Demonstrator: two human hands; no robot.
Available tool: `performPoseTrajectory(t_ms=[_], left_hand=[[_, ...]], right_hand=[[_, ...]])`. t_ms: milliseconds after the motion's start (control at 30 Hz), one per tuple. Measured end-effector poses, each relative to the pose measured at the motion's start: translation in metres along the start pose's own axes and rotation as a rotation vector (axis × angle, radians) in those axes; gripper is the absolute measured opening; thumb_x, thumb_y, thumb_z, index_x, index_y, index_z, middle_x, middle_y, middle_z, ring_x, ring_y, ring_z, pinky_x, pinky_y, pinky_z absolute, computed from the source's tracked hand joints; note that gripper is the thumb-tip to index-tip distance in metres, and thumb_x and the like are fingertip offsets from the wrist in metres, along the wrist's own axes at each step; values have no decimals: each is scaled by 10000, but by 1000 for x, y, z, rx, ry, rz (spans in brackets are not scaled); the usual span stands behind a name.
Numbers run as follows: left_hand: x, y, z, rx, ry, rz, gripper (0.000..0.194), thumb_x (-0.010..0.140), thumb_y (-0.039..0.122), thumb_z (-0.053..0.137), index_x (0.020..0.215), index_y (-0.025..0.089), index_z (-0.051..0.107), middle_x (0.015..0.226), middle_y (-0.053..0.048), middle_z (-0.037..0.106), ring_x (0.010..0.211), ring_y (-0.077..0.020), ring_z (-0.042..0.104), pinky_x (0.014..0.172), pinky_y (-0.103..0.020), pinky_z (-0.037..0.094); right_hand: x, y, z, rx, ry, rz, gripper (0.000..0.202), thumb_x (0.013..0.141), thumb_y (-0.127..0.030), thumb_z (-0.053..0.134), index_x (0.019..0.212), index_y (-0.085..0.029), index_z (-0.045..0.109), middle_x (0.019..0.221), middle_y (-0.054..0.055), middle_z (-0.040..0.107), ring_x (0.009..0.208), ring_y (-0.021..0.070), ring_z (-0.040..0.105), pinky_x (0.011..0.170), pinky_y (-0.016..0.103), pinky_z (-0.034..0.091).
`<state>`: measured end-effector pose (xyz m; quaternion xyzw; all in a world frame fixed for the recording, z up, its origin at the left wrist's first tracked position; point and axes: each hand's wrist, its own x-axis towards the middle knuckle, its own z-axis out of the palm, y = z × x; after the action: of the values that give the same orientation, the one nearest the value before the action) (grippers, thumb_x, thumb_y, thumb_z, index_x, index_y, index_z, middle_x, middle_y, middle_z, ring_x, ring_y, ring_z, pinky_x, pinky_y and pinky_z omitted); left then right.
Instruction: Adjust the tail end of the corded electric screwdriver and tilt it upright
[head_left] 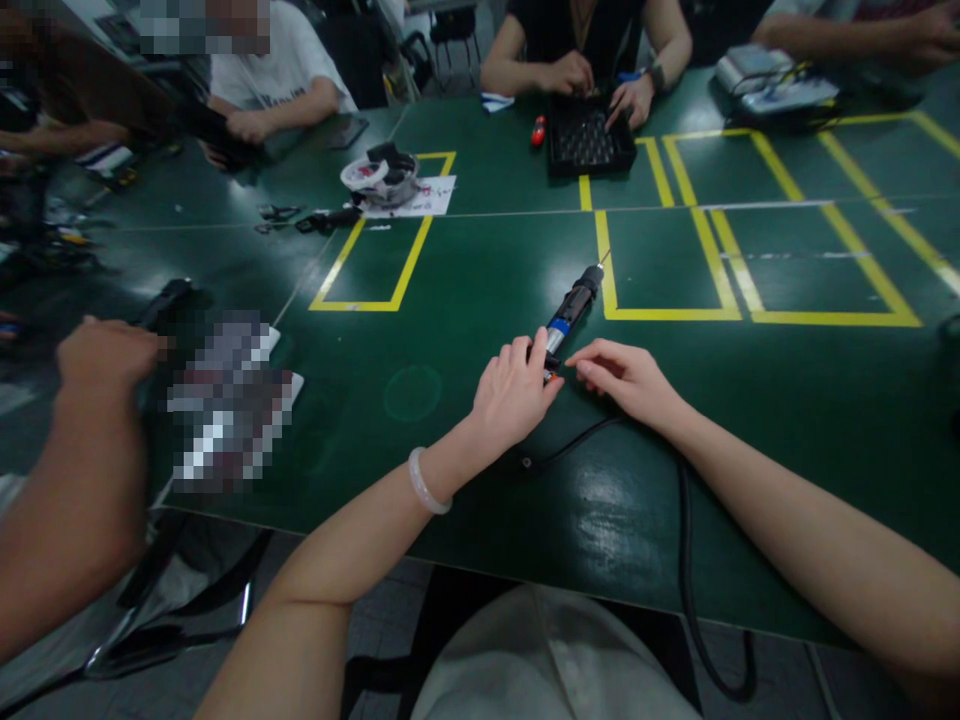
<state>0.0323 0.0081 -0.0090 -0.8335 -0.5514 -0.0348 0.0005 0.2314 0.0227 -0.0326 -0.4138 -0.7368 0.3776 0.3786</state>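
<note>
A slim electric screwdriver (571,312) lies aslant on the green table, its thin bit pointing away to the upper right. It has a black front, a silver body and a blue band. My left hand (517,390), with a pale bracelet at the wrist, is closed over its rear end. Close beside that end, my right hand (626,378) has its fingers curled, thumb and index finger near each other. Whatever lies between those fingertips is hidden. Below both hands a black cable (581,437) runs over the table, with a small round plug end (526,462) at its left.
Yellow tape outlines (671,314) mark the green table (450,470). Across it, a person's hands reach into a black tray (591,140) of small parts, near a red object (538,131). A clear tub (388,182) stands back left. Another person's arm (90,440) reaches in at left.
</note>
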Motion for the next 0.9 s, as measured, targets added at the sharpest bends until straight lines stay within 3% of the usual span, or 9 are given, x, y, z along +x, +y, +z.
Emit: performPoseTrajectory(t_ms=[133,367,667,900], left_hand=[[1,-10,3,12,20,23,685,1013,436,539,1568,103,316,1347,-185,541,1135,-286,577,910,-372,487],[2,-44,-4,34,-12,37,672,1017,414,514,1575,98,312,1378,-197,517,1162,-302,566,931,-385,494],[9,-136,-8,-5,-66,-182,687,1021,461,401,1600,116,270,1442,-215,462,1260,-358,517,1038,-483,467],[20,-201,-4,20,13,-476,690,991,468,373,1554,70,338,1419,-275,461,1309,-436,477,1054,-545,423]], right_hand=[[4,6,-7,297,41,249,371,903,-531,656,859,-166,708,641,2,611,508,105,529,457,230,405],[4,6,-8,402,79,300,406,844,-571,724,835,-166,714,628,-4,611,508,91,524,454,217,392],[6,6,-7,376,27,307,402,850,-561,713,843,-158,703,635,-2,610,529,92,537,475,211,418],[6,7,-6,363,9,312,403,858,-557,701,840,-154,697,642,1,616,535,93,544,482,212,426]])
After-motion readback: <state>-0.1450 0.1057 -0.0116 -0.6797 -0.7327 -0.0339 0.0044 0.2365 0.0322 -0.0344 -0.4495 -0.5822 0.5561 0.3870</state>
